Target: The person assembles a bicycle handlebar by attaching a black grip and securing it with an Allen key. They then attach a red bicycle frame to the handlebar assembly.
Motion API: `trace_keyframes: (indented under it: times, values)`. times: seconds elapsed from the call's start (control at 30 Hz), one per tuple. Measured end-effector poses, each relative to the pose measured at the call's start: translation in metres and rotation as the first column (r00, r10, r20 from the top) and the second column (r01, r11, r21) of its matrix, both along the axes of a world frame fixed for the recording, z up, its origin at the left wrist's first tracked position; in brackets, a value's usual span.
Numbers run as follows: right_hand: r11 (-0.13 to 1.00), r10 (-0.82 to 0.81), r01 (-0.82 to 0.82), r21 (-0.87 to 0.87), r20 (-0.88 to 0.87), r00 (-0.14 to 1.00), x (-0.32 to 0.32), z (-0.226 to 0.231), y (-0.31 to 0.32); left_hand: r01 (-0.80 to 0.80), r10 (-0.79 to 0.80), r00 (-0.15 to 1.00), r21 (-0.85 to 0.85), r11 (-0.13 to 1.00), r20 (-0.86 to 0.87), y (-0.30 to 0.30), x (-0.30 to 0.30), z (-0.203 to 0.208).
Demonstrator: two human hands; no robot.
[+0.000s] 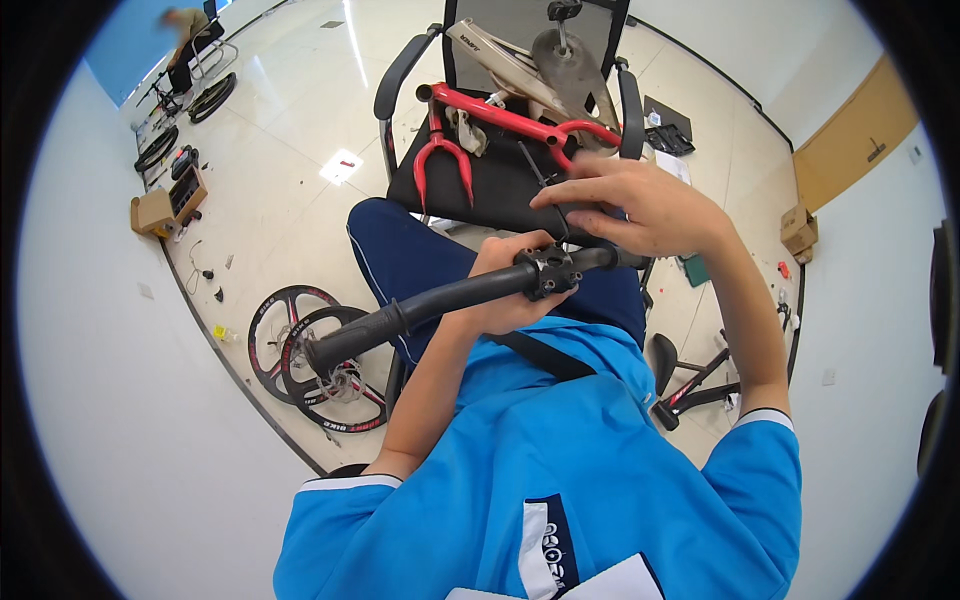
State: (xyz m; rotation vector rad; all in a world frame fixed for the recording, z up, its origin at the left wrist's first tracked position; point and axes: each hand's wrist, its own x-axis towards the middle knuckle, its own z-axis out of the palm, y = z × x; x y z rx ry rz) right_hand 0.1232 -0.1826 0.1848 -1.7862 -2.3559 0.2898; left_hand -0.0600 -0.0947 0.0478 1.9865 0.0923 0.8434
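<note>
With left hand (505, 315) curled round the middle of a black handlebar (470, 288) above the lap; with right hand (645, 208) half open near a thin black rod (531, 162), grip unclear. Beyond, on a black chair (400, 75), red frame parts (495, 108); far left, an opened cardboard box (152, 213), contents too small to tell.

Floor (280, 170): pale glossy tile, streaked with light reflections (355, 45), around and beyond the hands (650, 205). Chair (490, 197): black, with armrests, directly ahead of them. Walls (100, 400): white, left and right; blue section (125, 55) far ahead-left. Door (850, 130): tan, ahead-right of them.
</note>
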Motion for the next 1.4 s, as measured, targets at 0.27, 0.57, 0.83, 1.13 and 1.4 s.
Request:
trace_keyframes:
  times: [0.27,0.57,0.83,1.13,1.4]
  values:
    - [0.931,0.193,-0.206,0.301,0.074,0.978,0.005,-0.017,0.019,0.103,-0.094,0.993,-0.125,0.987,0.075,0.011,-0.01,0.006]
    - [0.926,-0.177,0.134,0.352,0.091,0.98,-0.027,-0.03,-0.01,-0.154,0.167,0.98,-0.112,0.982,0.112,0.017,-0.001,-0.006]
    - [0.985,0.083,-0.037,0.169,-0.276,0.958,-0.05,-0.008,-0.05,-0.122,0.149,0.984,-0.24,0.963,0.099,0.015,-0.003,-0.003]
    - [0.871,0.461,-0.416,0.259,-0.142,0.876,-0.06,0.007,-0.03,0.113,-0.097,0.991,-0.186,0.976,0.093,-0.002,-0.005,0.01]
    - [0.914,0.401,-0.356,0.194,-0.296,0.867,-0.063,-0.009,0.064,0.136,-0.151,0.984,-0.15,0.979,-0.093,-0.01,-0.004,-0.009]
